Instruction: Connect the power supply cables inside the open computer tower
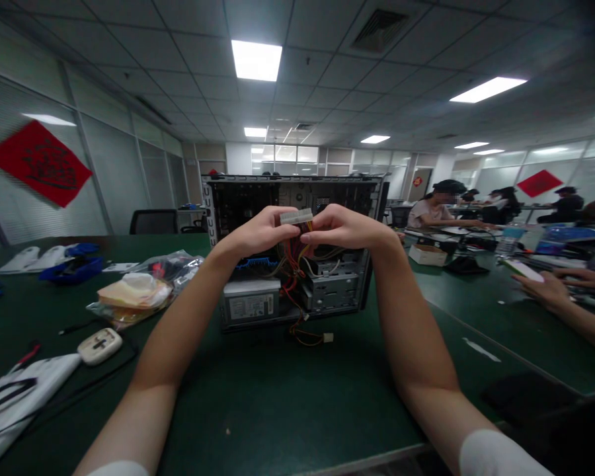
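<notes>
Both my hands are raised in front of an open computer case (344, 248) on the green table. My left hand (264, 231) pinches the left end of a white multi-pin power connector (296, 216). At its right side, my right hand (342, 227) closes on the connector and the coloured wires (293, 254) running down from it. Those wires lead into the case, where a silver power supply (252, 301) sits at the lower left and a metal drive cage (334, 291) at the lower right. A small white plug (328, 338) on thin wires hangs out onto the table.
To the left lie a clear plastic bag (178, 268), a bread-like package (133, 291), a blue item (72, 268), a cream round-cornered case (100, 346) and cables. At right, another person's hand (545, 291) holds a phone, near a small box (428, 255).
</notes>
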Available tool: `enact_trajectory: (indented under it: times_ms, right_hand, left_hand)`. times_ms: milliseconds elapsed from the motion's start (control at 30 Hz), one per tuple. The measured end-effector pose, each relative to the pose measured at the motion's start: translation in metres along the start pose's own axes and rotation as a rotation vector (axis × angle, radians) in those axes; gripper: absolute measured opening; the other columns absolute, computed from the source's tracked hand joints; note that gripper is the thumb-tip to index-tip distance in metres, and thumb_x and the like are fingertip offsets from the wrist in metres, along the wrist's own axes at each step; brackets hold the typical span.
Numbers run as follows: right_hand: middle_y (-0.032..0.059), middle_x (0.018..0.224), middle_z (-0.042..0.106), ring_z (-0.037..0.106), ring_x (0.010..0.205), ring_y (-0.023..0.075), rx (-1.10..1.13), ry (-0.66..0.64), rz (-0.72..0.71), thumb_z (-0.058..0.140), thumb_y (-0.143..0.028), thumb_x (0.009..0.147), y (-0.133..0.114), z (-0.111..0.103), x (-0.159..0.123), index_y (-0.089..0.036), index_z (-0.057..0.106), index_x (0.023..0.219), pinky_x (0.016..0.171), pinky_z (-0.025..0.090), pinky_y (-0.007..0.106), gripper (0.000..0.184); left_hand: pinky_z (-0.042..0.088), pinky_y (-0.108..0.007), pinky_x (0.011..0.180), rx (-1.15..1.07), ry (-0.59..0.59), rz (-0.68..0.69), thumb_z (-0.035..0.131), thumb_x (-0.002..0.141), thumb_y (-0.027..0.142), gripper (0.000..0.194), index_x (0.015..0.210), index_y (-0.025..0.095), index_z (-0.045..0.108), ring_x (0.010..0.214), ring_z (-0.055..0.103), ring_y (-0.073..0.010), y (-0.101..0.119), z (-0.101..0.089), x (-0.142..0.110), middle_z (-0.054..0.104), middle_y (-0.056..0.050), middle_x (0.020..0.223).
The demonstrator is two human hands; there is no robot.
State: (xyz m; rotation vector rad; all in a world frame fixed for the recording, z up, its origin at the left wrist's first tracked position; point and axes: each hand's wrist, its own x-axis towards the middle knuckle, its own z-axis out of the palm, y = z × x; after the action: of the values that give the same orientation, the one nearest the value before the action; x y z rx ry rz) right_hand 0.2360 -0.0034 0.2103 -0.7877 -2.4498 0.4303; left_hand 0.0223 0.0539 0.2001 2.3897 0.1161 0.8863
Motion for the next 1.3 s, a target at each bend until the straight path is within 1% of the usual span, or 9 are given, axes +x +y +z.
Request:
enact_trajectory:
  times_ms: [133,200,333,433,567,800,900,1067,1300]
  right_hand:
    - [0.0063,0.080,0.077,0.071,0.072,0.0152,0.018,0.031,0.027,0.067,-0.049,0.091,0.005,0.000,0.001,-0.013,0.077,0.087,0.065,0.055,0.023,0.038]
    - [0.0065,0.082,0.078,0.072,0.074,0.0159,0.037,0.034,0.047,0.067,-0.050,0.091,0.006,0.000,0.000,-0.013,0.076,0.089,0.067,0.056,0.024,0.038]
    - [0.0075,0.084,0.078,0.073,0.076,0.0170,0.027,0.003,0.063,0.068,-0.049,0.091,0.002,-0.002,-0.004,-0.012,0.076,0.090,0.070,0.057,0.025,0.038]
    - [0.0076,0.083,0.078,0.072,0.076,0.0167,0.005,0.008,0.056,0.068,-0.049,0.091,-0.002,-0.003,-0.005,-0.013,0.077,0.089,0.070,0.056,0.025,0.038]
    - [0.0072,0.083,0.078,0.072,0.075,0.0162,0.014,-0.003,0.034,0.067,-0.051,0.091,-0.002,-0.002,-0.004,-0.013,0.077,0.090,0.070,0.055,0.025,0.040]
    - [0.0067,0.081,0.077,0.071,0.075,0.0155,0.016,-0.054,0.005,0.065,-0.051,0.093,-0.003,-0.003,-0.005,-0.013,0.078,0.090,0.069,0.055,0.024,0.041]
    - [0.0073,0.084,0.077,0.071,0.077,0.0155,0.034,-0.035,0.023,0.062,-0.052,0.095,0.000,-0.004,-0.007,-0.013,0.078,0.092,0.071,0.055,0.024,0.042]
    - [0.0075,0.086,0.078,0.071,0.080,0.0159,0.014,-0.020,0.056,0.059,-0.055,0.096,0.004,-0.006,-0.008,-0.013,0.077,0.093,0.074,0.055,0.025,0.045]
    - [0.0068,0.087,0.078,0.073,0.081,0.0191,0.090,-0.035,0.141,0.063,-0.063,0.089,0.004,-0.003,-0.002,-0.014,0.076,0.092,0.076,0.057,0.029,0.050]
  left_hand:
    - [0.028,-0.024,0.053,0.384,0.216,0.023,0.061,0.073,0.022,0.009,0.071,0.014,0.059,0.059,0.040,-0.0107,0.010,0.008,0.000,0.047,0.005,0.062]
    - [0.028,-0.024,0.054,0.428,0.268,0.027,0.061,0.073,0.021,0.008,0.072,0.013,0.061,0.060,0.040,-0.0110,0.012,0.011,0.000,0.048,0.004,0.062]
    - [0.035,-0.023,0.056,0.165,0.114,-0.027,0.063,0.076,0.029,0.017,0.081,0.012,0.065,0.062,0.048,-0.0117,0.009,0.009,-0.001,0.054,0.003,0.067]
    - [0.041,-0.023,0.060,0.020,0.056,-0.035,0.069,0.077,0.037,0.026,0.084,0.012,0.065,0.065,0.053,-0.0126,0.006,0.005,-0.001,0.060,0.001,0.072]
    - [0.042,-0.022,0.060,-0.010,-0.001,-0.002,0.069,0.080,0.039,0.027,0.084,0.013,0.066,0.065,0.054,-0.0126,0.004,0.000,-0.002,0.062,0.001,0.072]
    - [0.048,-0.022,0.069,-0.076,-0.114,0.019,0.064,0.085,0.032,0.020,0.090,0.013,0.071,0.074,0.062,-0.0140,0.000,-0.002,-0.001,0.070,-0.001,0.082]
    - [0.051,-0.023,0.071,-0.152,-0.109,-0.016,0.067,0.087,0.037,0.025,0.093,0.013,0.071,0.076,0.066,-0.0148,-0.004,-0.002,-0.002,0.072,-0.003,0.083]
    - [0.054,-0.026,0.073,-0.224,-0.055,-0.109,0.075,0.082,0.046,0.037,0.093,0.011,0.072,0.078,0.068,-0.0172,-0.008,-0.003,-0.004,0.074,-0.007,0.086]
    - [0.052,-0.022,0.066,-0.222,0.066,-0.153,0.080,0.077,0.045,0.036,0.087,0.011,0.074,0.072,0.066,-0.0134,-0.008,-0.002,-0.003,0.073,-0.006,0.081]
